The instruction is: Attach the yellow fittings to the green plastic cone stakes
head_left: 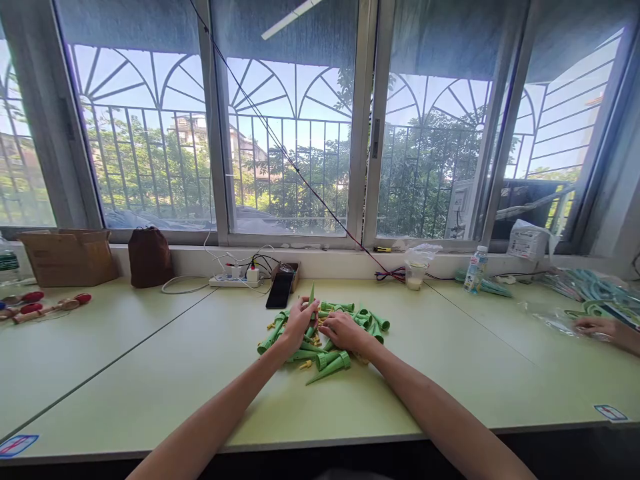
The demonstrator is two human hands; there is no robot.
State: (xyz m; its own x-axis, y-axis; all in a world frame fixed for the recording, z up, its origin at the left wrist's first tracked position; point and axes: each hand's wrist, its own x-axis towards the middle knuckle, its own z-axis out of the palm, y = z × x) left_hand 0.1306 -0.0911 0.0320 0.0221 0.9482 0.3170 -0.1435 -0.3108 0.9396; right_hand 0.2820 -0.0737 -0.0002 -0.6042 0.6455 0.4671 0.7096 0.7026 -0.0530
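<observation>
My left hand (299, 323) is closed around a green plastic plant-watering spike (312, 299), held with its pointed end up. Just to its right, my right hand (344, 330) reaches down into the pile with bent fingers close together near small yellow plastic pieces (317, 339). Whatever lies between those fingertips is hidden. Around and under both hands lie several more green spikes (330, 368), tapered at one end with wide ribbed collars at the other. One loose yellow piece (306, 365) rests at the near side of the pile.
Behind the pile are a phone (281, 289) and a power strip (235, 281) with cables. A plastic cup (415, 275) and a bottle (475, 270) stand back right. Another person's hand (597, 326) is at far right. A brown pouch (150, 258) and cardboard box (70, 259) stand left.
</observation>
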